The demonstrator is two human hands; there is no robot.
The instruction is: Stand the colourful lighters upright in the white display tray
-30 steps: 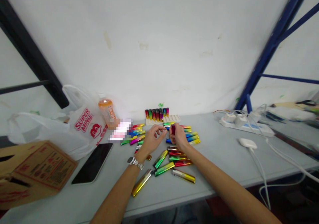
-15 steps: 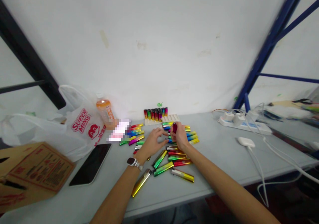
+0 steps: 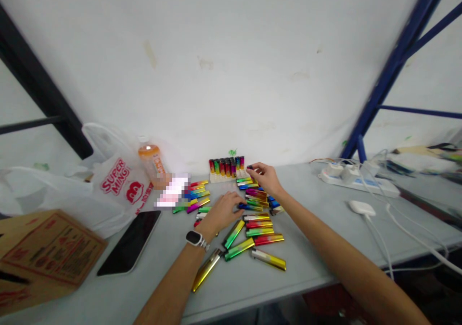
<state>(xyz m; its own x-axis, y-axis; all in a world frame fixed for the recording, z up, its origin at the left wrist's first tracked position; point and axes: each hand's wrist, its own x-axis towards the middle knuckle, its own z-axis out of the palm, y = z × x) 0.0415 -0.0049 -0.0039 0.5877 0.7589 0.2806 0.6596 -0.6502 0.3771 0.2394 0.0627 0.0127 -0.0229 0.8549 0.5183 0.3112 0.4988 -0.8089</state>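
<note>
My right hand [image 3: 267, 176] is closed in a pinch around the top of a lighter [image 3: 250, 167] at the right part of the white rack [image 3: 216, 178]; most of that lighter is hidden by the fingers. Several shiny multicoloured lighters [image 3: 226, 167] stand upright in the rack. My left hand [image 3: 225, 210], with a watch on its wrist, has its thumb and fingertips around the dark end of a blue lighter [image 3: 252, 208] lying on the table. Nearby lie loose lighters in green [image 3: 240, 249], red and gold [image 3: 269, 239], and silver and yellow [image 3: 269, 259].
A brown carton [image 3: 54, 253], a black phone [image 3: 130, 243], a white plastic bag [image 3: 119, 185] and an orange drink bottle [image 3: 150, 159] stand or lie to the left. A white power strip [image 3: 361, 183] and a charger [image 3: 362, 208] with cables are on the right.
My right hand has moved forward to the rack with its lighter. My left fingers have closed at the end of the blue lighter. The view has shifted slightly.
</note>
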